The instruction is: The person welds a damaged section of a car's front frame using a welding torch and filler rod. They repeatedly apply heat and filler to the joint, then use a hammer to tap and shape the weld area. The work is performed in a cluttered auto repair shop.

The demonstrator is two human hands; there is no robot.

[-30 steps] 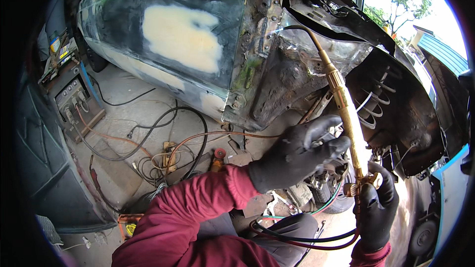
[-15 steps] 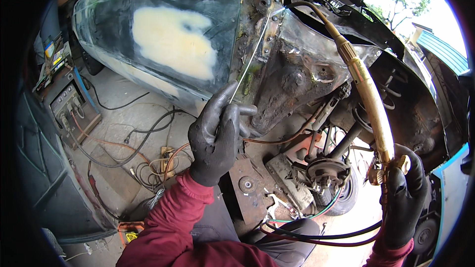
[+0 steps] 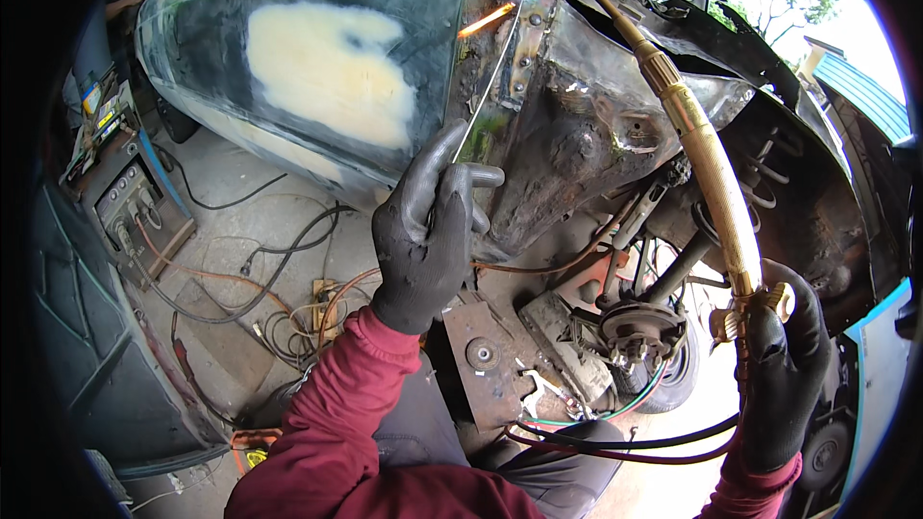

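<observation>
My right hand (image 3: 781, 375), in a black glove, is wrapped round the lower end of a brass gas welding torch (image 3: 713, 168), by its valve knobs. The torch's curved nozzle points left at a riveted metal strip (image 3: 524, 62) on the car body, with a small bluish glow at its tip. An orange streak (image 3: 487, 19) runs left from there. My left hand (image 3: 415, 255), also gloved, pinches a thin filler rod (image 3: 496, 82) between thumb and fingers, one finger sticking out. The rod's far end slants up to the strip near the nozzle.
A dark green car panel (image 3: 413, 5) with a cream filler patch lies at upper left. Below right are a brake hub (image 3: 639, 332) and a coil spring (image 3: 764, 178). Hoses (image 3: 635, 459) hang from the torch across my leg. A welding machine (image 3: 139, 207) and tangled cables sit left.
Both hands, the torch and the rod have shifted slightly upward. An orange streak now shows left of the nozzle tip, where the earlier frame had none.
</observation>
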